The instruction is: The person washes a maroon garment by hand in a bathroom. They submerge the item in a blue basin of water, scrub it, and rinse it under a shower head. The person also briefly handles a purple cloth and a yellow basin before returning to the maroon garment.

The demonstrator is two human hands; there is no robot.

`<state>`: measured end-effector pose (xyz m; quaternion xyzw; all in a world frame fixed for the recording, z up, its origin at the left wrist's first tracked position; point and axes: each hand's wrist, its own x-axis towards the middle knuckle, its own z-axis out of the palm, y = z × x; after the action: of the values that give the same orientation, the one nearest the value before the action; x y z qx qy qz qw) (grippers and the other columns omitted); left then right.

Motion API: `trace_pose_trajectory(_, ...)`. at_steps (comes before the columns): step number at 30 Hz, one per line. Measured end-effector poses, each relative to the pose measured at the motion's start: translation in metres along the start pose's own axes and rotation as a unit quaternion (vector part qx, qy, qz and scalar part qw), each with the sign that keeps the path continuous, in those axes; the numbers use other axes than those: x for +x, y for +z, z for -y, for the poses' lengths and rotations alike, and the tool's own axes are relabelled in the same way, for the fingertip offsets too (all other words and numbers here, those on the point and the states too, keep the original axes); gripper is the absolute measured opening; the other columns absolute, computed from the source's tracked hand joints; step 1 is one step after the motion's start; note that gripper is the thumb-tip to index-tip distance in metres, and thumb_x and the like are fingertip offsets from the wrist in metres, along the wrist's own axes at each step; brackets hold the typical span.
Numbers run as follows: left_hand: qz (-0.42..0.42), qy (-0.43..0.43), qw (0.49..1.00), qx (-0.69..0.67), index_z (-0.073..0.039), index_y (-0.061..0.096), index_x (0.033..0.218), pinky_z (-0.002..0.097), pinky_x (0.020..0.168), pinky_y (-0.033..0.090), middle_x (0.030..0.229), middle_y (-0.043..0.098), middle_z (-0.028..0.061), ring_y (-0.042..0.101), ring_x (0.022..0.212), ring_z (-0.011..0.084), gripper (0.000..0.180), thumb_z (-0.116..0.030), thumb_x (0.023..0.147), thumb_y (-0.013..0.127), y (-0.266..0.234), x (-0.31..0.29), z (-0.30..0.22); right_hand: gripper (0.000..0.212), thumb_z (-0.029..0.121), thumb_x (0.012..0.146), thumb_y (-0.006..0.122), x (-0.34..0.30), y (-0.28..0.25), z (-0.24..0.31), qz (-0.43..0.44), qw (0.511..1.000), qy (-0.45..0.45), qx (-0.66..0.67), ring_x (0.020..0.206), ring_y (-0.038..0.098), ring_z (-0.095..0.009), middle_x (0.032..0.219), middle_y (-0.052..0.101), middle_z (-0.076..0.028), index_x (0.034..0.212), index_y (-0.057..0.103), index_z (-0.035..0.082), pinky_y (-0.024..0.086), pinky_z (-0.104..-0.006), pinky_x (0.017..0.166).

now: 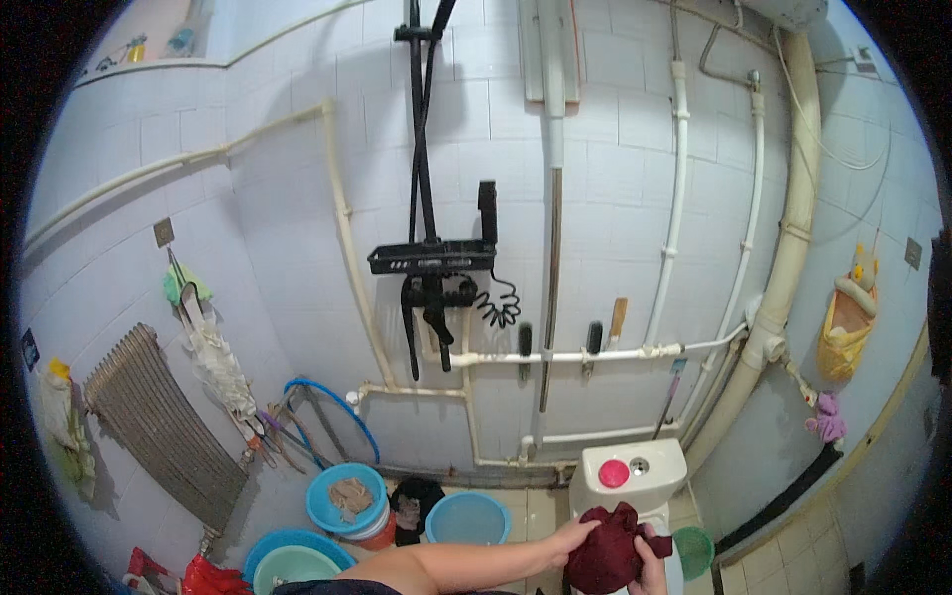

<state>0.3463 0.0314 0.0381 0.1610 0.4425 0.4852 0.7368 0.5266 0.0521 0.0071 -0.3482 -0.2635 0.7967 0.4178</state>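
Note:
A bunched dark red cloth point(605, 557) hangs between my two hands in front of the toilet point(600, 491). My left hand point(570, 541) grips its left side, the forearm reaching in from the lower left. On the cloth's right side, my right hand point(651, 567) is closed round a fold. What kind of garment or cloth it is I cannot make out. A round pink-red item point(614, 473) rests on the tank lid, beside the flush button point(640, 465).
Left of the toilet stand a blue basin point(436, 533), another blue basin point(315, 501) with a greyish cloth point(351, 499), and nested basins point(260, 550) near the lower edge. A green basket point(694, 540) sits right of the toilet. Pipes point(575, 356) and a black shower rack point(431, 258) line the wall.

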Motion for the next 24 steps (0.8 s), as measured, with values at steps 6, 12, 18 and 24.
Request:
trace_pose_trajectory(6,0.005,-0.002,0.999,0.038,-0.007,0.045,0.123,0.0331,0.089,0.046,0.114,0.056,0.0098,0.055,0.103,0.0209,0.036,-0.018,0.089,0.048,0.057,-0.018,-0.006,0.043,0.020,0.088,0.057,-0.037,-0.014,0.033,0.008,1.000,-0.026,0.007,0.112,0.051,-0.026,0.123,0.052,-0.011,0.127,0.045,0.009,0.043,-0.0400,0.095)
trace_pose_trajectory(12,0.058,0.083,0.984,0.145,-0.005,0.047,0.122,0.0318,0.090,0.044,0.113,0.056,0.0093,0.054,0.104,0.0205,0.037,-0.017,0.087,0.050,0.052,0.034,0.006,0.043,0.022,0.087,0.058,-0.047,-0.011,0.044,-0.050,0.997,-0.029,0.042,0.111,0.052,-0.027,0.122,0.053,-0.012,0.126,0.046,0.009,0.044,-0.0412,0.093)
trace_pose_trajectory(18,0.095,0.324,0.865,0.371,-0.005,0.045,0.124,0.0310,0.093,0.042,0.114,0.056,0.0093,0.053,0.106,0.0209,0.038,-0.019,0.090,0.049,0.001,0.155,0.071,0.042,0.024,0.086,0.058,-0.038,0.002,0.044,-0.076,0.993,-0.041,0.081,0.110,0.052,-0.028,0.120,0.053,-0.012,0.124,0.048,0.009,0.045,-0.0423,0.092)
trace_pose_trajectory(24,0.128,0.167,0.905,0.370,-0.008,0.032,0.137,0.0346,0.105,0.027,0.137,0.036,0.0180,0.034,0.127,0.0269,0.067,-0.046,0.087,0.054,0.050,0.047,-0.066,0.043,0.025,0.081,0.061,-0.027,0.014,0.070,-0.149,0.984,-0.083,0.049,0.108,0.053,-0.030,0.119,0.054,-0.013,0.120,0.051,0.009,0.046,-0.0461,0.091)
